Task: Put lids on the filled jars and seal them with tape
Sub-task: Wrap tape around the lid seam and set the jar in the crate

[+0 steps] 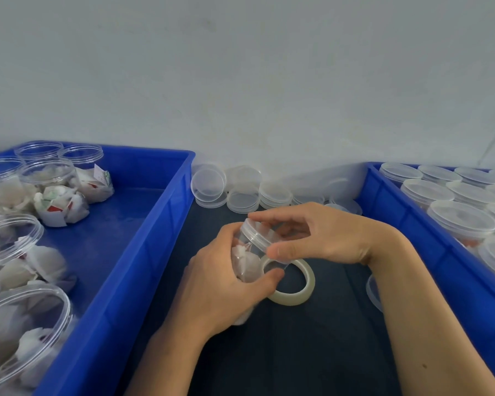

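— What have you got in your hands?

— My left hand point(220, 284) grips a clear jar point(247, 262) packed with white paper-wrapped pieces, fingers point(272, 277) curled round its body, tilted so the top leans away from me. It is held above the dark tabletop point(283, 352), between the two crates.

— And the other hand?

— My right hand point(312, 234) pinches the clear lid point(255, 234) on the jar's mouth, thumb on the near rim, forefinger on the far rim. Whether the lid is seated all the way down, I cannot tell; the plastic is too see-through.

— Where is the tape?

— The roll of tape point(293, 282) lies flat on the tabletop, just behind the jar and partly hidden by my left thumb.

— What else is around?

— On my left, a blue crate point(143, 252) holds open filled jars point(47, 178). On my right, another blue crate point(406, 238) holds lidded jars point(460, 221). Loose lids point(242, 200) are piled against the wall point(240, 81) at the far edge, one standing on its rim.
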